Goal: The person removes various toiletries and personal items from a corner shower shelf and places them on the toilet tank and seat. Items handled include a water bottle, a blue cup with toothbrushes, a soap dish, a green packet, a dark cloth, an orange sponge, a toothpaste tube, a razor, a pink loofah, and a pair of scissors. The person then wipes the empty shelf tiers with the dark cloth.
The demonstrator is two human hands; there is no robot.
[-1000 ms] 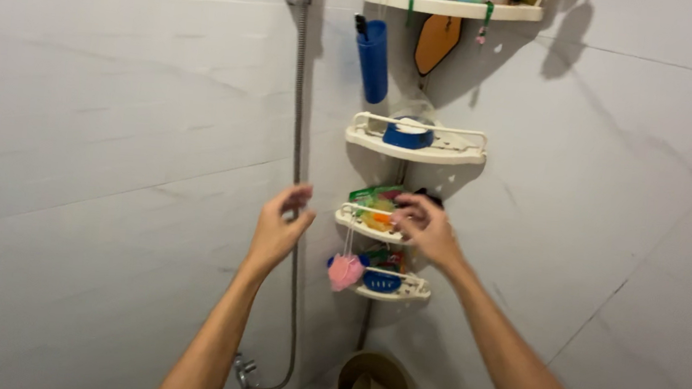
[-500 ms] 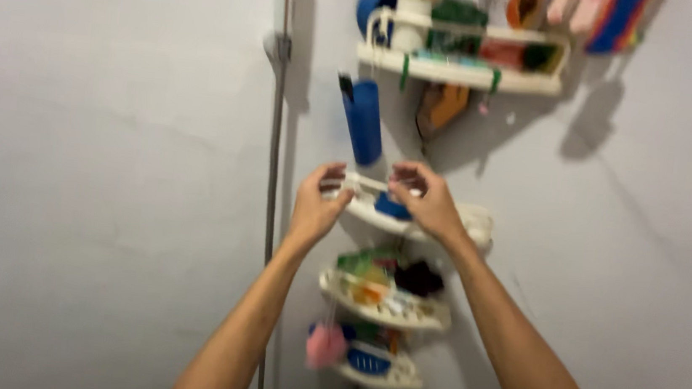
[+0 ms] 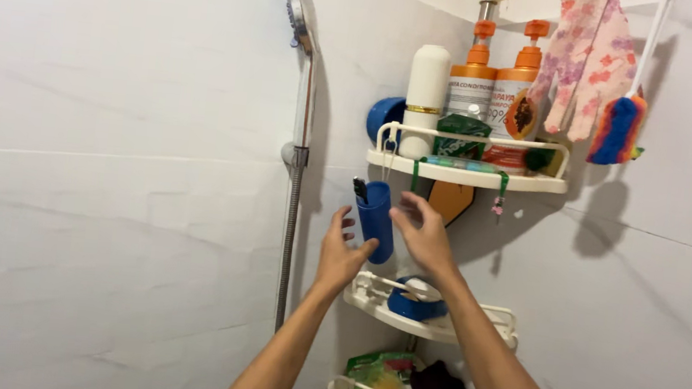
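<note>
Head view: a tiled shower corner seen from just below a white corner shelf rack, with two bare arms reaching up.
Left hand: the left hand (image 3: 342, 252) is open with fingers spread, its thumb against the lower side of a blue cup (image 3: 377, 220), seemingly to steady it.
Right hand: the right hand (image 3: 422, 233) is open too, fingers loosely curled just beside the cup's right side, not clearly touching it.
Blue cup: hangs tilted under the top shelf (image 3: 466, 176) from a hook, so it drains clear of the wall; a dark handle pokes out of its rim.
Top shelf: holds a white bottle (image 3: 425, 99) and two orange pump bottles (image 3: 491, 94) behind a rail that stops them tipping.
Hung items: a pink bath glove (image 3: 587, 57) and a striped brush (image 3: 620, 128) dangle at the right.
Middle shelf: the middle shelf (image 3: 435, 324) carries a blue soap dish (image 3: 415, 303).
Shower head: the shower head (image 3: 299, 8) sits in its wall bracket, left of the rack.
</note>
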